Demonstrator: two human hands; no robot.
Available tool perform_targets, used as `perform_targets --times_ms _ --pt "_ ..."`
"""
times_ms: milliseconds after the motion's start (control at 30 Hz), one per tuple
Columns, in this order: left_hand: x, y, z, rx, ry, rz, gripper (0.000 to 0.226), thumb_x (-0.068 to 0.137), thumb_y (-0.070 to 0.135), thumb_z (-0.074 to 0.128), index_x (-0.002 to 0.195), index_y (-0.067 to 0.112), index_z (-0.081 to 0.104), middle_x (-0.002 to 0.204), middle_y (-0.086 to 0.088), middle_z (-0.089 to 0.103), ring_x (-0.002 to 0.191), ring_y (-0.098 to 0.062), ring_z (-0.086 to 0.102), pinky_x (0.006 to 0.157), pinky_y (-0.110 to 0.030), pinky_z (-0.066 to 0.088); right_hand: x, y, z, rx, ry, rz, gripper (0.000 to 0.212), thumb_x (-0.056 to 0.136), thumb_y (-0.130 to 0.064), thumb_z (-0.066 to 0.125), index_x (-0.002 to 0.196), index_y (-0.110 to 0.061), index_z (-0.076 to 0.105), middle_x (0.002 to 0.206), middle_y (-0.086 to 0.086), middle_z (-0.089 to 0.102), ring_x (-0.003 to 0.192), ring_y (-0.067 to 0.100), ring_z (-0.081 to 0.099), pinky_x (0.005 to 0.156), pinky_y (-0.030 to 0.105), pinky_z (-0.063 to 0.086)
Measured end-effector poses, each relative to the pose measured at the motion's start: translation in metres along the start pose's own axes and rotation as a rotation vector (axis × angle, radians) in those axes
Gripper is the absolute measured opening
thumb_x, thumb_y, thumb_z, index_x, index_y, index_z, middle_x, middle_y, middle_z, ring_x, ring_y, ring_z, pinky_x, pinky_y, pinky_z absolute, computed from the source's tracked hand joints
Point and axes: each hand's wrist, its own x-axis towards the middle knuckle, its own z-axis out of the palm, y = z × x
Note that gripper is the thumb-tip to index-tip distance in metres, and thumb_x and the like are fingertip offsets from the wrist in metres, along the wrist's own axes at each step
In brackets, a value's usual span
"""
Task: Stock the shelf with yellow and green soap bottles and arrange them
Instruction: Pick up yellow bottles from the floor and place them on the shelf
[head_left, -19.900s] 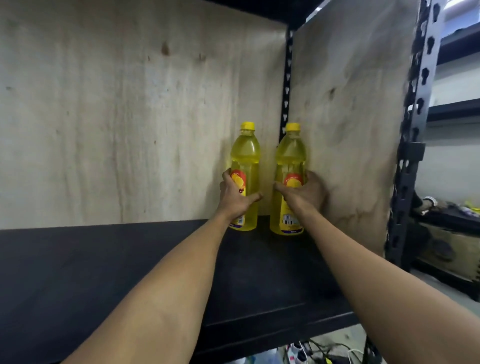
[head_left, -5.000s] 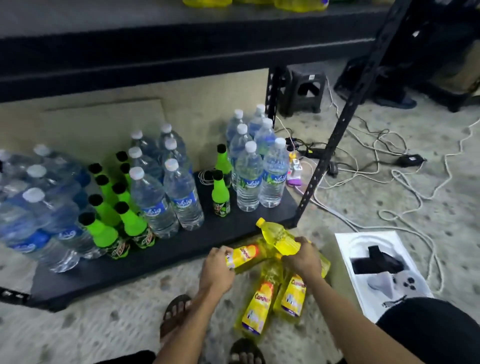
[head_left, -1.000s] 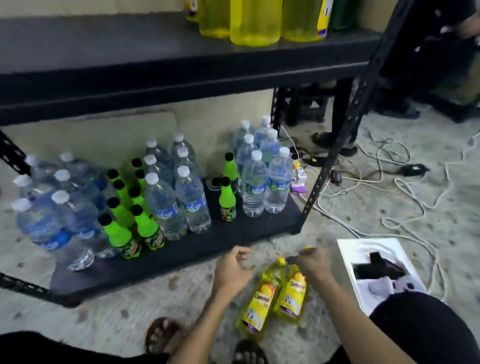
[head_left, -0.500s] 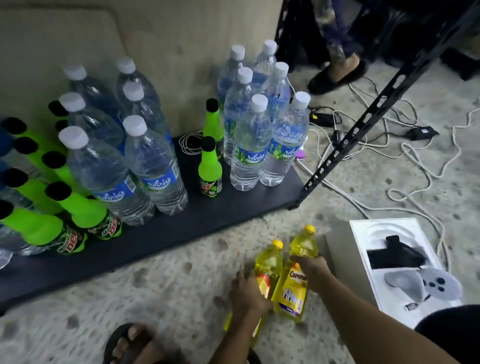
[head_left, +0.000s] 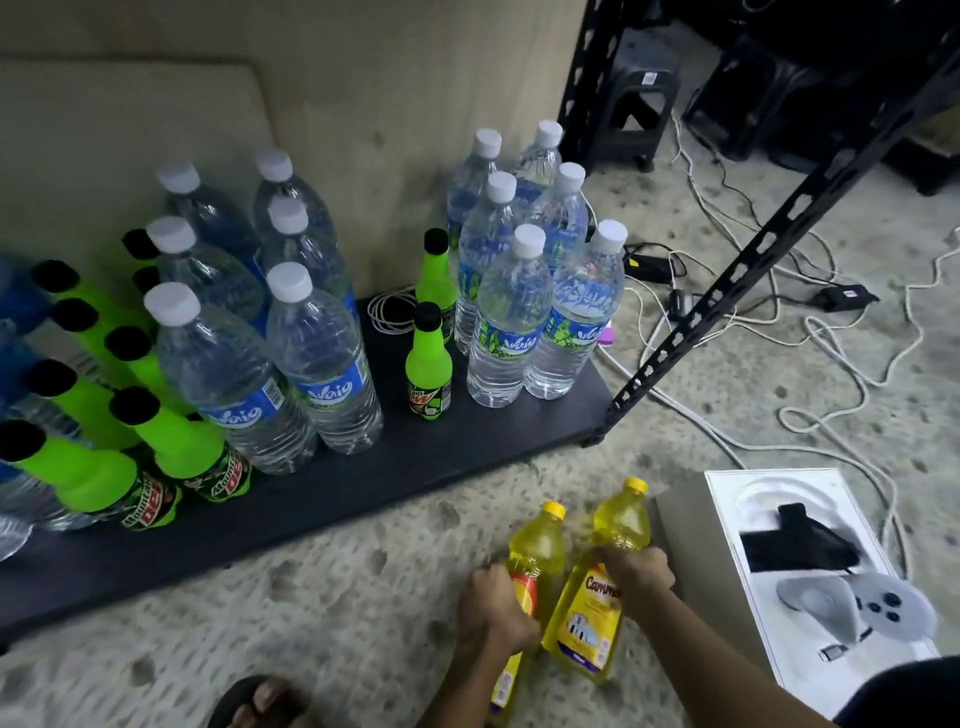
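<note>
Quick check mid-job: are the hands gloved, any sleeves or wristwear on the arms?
No gloves: the left hand and right hand are bare. No sleeves, watch or wristbands are in view, and there are no rings that I can make out.

Glossy clear-plastic yellow bottles (head_left: 535, 551), matt shelf (head_left: 363, 488)

A single view is taken from the head, directed forward and steeply down at the floor (head_left: 337, 587) and the low shelf board (head_left: 441, 457). The left hand (head_left: 493, 613) and right hand (head_left: 636, 571) are seen close, at the bottom edge.
</note>
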Motion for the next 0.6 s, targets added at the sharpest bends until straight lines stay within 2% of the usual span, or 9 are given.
perform_targets --times_ms 100,233,333,433,500,600 --pt "-0.017 -0.003 -0.019 -0.043 0.089 0.026 0.075 0.066 0.023 0.070 0.137 0.032 0.048 0.124 0.000 0.065 0.118 -0.024 0.061 0.094 -0.033 0.054 -0.019 -0.003 -0.014 0.011 0.056 -0.096 0.062 0.067 -0.025 0.090 0.115 0.005 0.065 0.114 0.028 0.065 0.106 0.041 0.063 0.084 0.043 0.054" --pt "-0.054 0.003 -0.065 -0.115 0.239 0.105 0.075 0.057 0.041 0.075 0.128 0.038 0.051 0.113 0.005 0.069 0.107 -0.020 0.065 0.088 -0.031 0.055 -0.055 -0.025 -0.043 0.024 0.072 -0.301 0.059 0.065 -0.029 0.091 0.108 0.005 0.068 0.106 0.030 0.068 0.104 0.044 0.065 0.086 0.047 0.055" --pt "-0.087 0.013 -0.107 -0.152 0.310 0.163 0.085 0.050 0.055 0.074 0.129 0.040 0.050 0.113 0.005 0.070 0.107 -0.019 0.064 0.089 -0.029 0.053 -0.093 -0.050 -0.074 0.058 0.045 -0.471 0.053 0.062 -0.033 0.092 0.099 0.000 0.072 0.095 0.028 0.072 0.096 0.044 0.068 0.081 0.047 0.057" --pt "-0.128 0.024 -0.157 -0.162 0.420 0.271 0.095 0.042 0.063 0.072 0.132 0.041 0.051 0.114 0.010 0.070 0.106 -0.011 0.064 0.092 -0.024 0.051 -0.140 -0.074 -0.113 0.114 0.008 -0.675 0.028 0.065 -0.030 0.090 0.076 -0.012 0.071 0.067 0.013 0.073 0.069 0.035 0.073 0.069 0.047 0.059" --pt "-0.160 0.030 -0.191 -0.183 0.505 0.362 0.095 0.041 0.064 0.074 0.130 0.041 0.055 0.112 0.015 0.071 0.102 -0.003 0.065 0.092 -0.017 0.049 -0.175 -0.088 -0.143 0.156 -0.024 -0.817 0.029 0.065 -0.031 0.090 0.080 -0.016 0.070 0.058 0.000 0.071 0.054 0.021 0.071 0.059 0.043 0.060" --pt "-0.215 0.040 -0.240 -0.254 0.649 0.494 0.092 0.036 0.065 0.081 0.124 0.048 0.059 0.105 0.025 0.070 0.098 0.007 0.064 0.094 -0.019 0.051 -0.233 -0.108 -0.190 0.207 -0.073 -1.006 0.035 0.066 -0.026 0.091 0.094 -0.017 0.072 0.062 -0.007 0.073 0.057 0.011 0.072 0.056 0.031 0.058"
